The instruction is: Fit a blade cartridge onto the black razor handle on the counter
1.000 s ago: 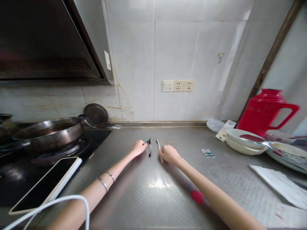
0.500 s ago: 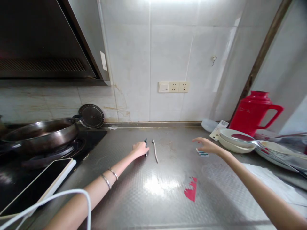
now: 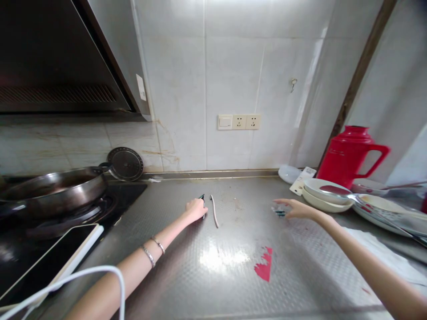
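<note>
My left hand rests low on the steel counter, its fingers closed around a small dark object that is mostly hidden. Just to the right of it lies a thin whitish strip. My right hand hovers with fingers apart over a small clear and dark item, and whether the fingertips touch it I cannot tell. Nearer the front edge, a torn red piece lies flat.
On the left are a pan on the stove and a tablet with a white cable. At the right stand a red thermos, stacked bowls, a plate and a white cloth.
My right hand has lowered and come closer to the small clear and dark item. My left hand stays at the dark object. The view has shifted slightly.
</note>
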`<control>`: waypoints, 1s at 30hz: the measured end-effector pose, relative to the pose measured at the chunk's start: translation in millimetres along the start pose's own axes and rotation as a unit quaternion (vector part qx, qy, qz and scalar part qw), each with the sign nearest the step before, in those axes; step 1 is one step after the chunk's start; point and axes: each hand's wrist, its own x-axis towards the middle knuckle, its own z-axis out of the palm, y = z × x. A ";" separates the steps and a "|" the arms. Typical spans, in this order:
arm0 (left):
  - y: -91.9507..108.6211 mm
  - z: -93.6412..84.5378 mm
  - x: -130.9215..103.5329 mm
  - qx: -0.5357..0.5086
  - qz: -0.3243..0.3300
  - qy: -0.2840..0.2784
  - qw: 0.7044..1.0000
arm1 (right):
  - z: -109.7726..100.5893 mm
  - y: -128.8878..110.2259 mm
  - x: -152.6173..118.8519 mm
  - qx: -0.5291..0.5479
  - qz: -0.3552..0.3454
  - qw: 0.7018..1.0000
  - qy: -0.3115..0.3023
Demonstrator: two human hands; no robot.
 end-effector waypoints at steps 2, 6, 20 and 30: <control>1.9 2.3 0.3 -0.003 0.003 0.003 1.000 | 0.3 -1.1 -0.6 0.007 -0.004 1.000 -0.007; 5.0 4.6 0.4 -0.009 0.009 0.004 1.000 | 0.1 -2.5 -2.3 0.020 -0.005 1.000 -0.014; -7.0 -6.8 4.3 -0.057 0.033 0.049 0.997 | 5.3 13.2 8.0 0.015 -0.031 0.999 0.039; 16.8 -19.5 6.5 -0.057 0.273 0.102 0.955 | 14.3 -90.1 42.8 0.005 -0.174 0.984 0.040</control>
